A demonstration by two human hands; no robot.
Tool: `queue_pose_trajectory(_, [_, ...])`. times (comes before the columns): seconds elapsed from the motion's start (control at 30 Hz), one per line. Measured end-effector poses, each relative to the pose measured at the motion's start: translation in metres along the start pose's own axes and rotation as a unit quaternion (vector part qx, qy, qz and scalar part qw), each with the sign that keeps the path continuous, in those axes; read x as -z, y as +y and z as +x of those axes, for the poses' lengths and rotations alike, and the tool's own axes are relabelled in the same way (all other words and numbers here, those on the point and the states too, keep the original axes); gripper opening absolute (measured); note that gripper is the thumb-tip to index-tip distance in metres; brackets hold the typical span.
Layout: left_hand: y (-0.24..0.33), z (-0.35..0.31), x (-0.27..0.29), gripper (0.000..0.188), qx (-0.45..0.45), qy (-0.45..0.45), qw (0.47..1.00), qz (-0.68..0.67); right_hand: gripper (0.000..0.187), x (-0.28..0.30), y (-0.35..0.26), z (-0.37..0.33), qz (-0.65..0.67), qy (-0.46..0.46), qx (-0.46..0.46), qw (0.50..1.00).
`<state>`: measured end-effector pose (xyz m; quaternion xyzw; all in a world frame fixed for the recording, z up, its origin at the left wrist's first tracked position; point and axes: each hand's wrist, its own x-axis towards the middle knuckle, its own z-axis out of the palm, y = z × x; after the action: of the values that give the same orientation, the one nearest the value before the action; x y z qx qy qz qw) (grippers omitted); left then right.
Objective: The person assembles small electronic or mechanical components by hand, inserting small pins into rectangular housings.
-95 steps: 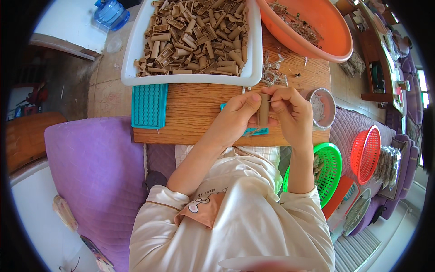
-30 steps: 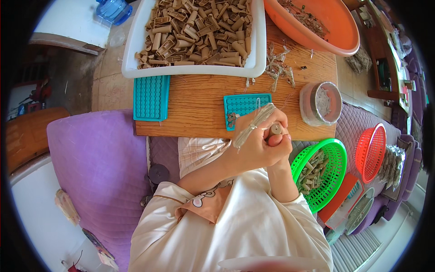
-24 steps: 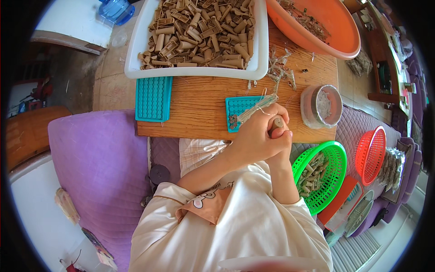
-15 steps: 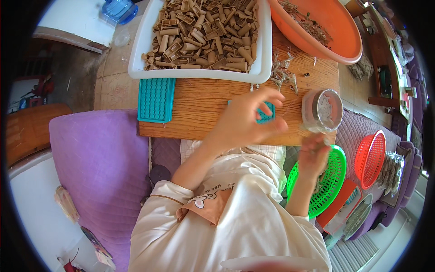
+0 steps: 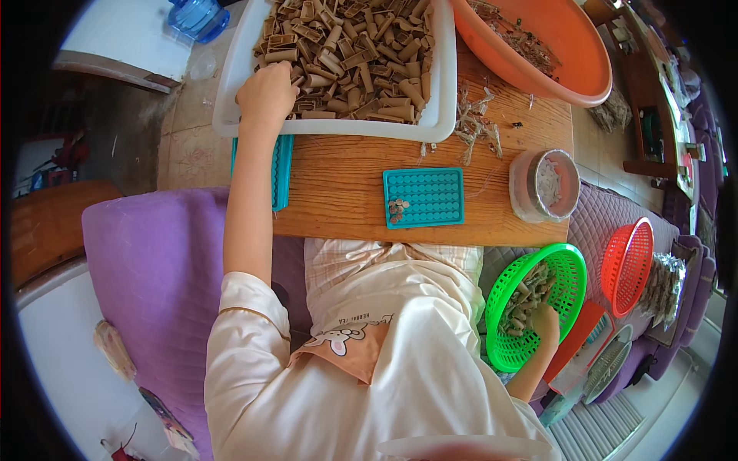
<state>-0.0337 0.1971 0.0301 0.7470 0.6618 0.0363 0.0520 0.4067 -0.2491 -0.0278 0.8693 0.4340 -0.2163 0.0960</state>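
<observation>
My left hand [image 5: 267, 92] reaches over the left side of a white plastic bin [image 5: 338, 125] filled with brown half-tube plastic pieces [image 5: 357, 65]. Its fingers curl down among the pieces, and their tips are hidden. At the right, my right hand [image 5: 545, 326] dips into a green perforated basket [image 5: 570, 269] holding grey-brown tubular pieces [image 5: 516, 309]. Those fingers bend inward, so what they grip does not show. Between my hands, a teal dimpled tray [image 5: 427, 192] lies on the wooden table, with several small silvery round pieces [image 5: 397, 210] at its lower left.
A stack of teal trays [image 5: 282, 173] sits partly under my left forearm. Clear plastic scraps [image 5: 475, 123] lie by the bin, near a clear round tub [image 5: 520, 188]. An orange basin [image 5: 592, 69] holds more scraps. A red basket [image 5: 628, 269] stands beyond the green one.
My left hand has moved from above the teal tray up and left into the white bin. My right hand has dropped from beside the clear tub into the green basket.
</observation>
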Motion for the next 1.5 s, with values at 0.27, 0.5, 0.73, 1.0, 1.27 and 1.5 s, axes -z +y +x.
queue_pose_trajectory(0.27, [-0.002, -0.009, 0.0, 0.023, -0.004, 0.112, 0.994, -0.013, 0.017, 0.121, -0.211, 0.035, 0.244, 0.157, 0.238, 0.927])
queue_pose_trajectory(0.5, [0.021, -0.043, 0.012, 0.017, -0.046, 0.167, 0.934, -0.313, 0.017, 0.079, -0.319, 0.115, 0.094, 0.249, 0.506, 0.821])
queue_pose_trajectory(0.73, [0.044, -0.11, 0.01, 0.019, -0.048, -0.048, 0.643, -0.763, 0.013, 0.074, -0.323, 0.149, -0.068, 0.28, 0.581, 0.761])
queue_pose_trajectory(1.0, [0.057, -0.134, -0.013, 0.025, -0.071, -0.181, 0.615, -0.764, 0.014, 0.078, -0.314, 0.163, 0.096, 0.307, 0.576, 0.752])
queue_pose_trajectory(1.27, [0.066, -0.138, -0.023, 0.032, -0.08, -0.171, 0.611, -0.769, 0.01, 0.139, -0.302, 0.158, 0.848, -0.007, 0.332, 0.413])
queue_pose_trajectory(1.5, [0.086, -0.142, -0.02, 0.028, -0.04, -0.141, 0.584, -0.798, 0.008, 0.171, -0.282, 0.148, 0.832, 0.091, 0.412, 0.36])
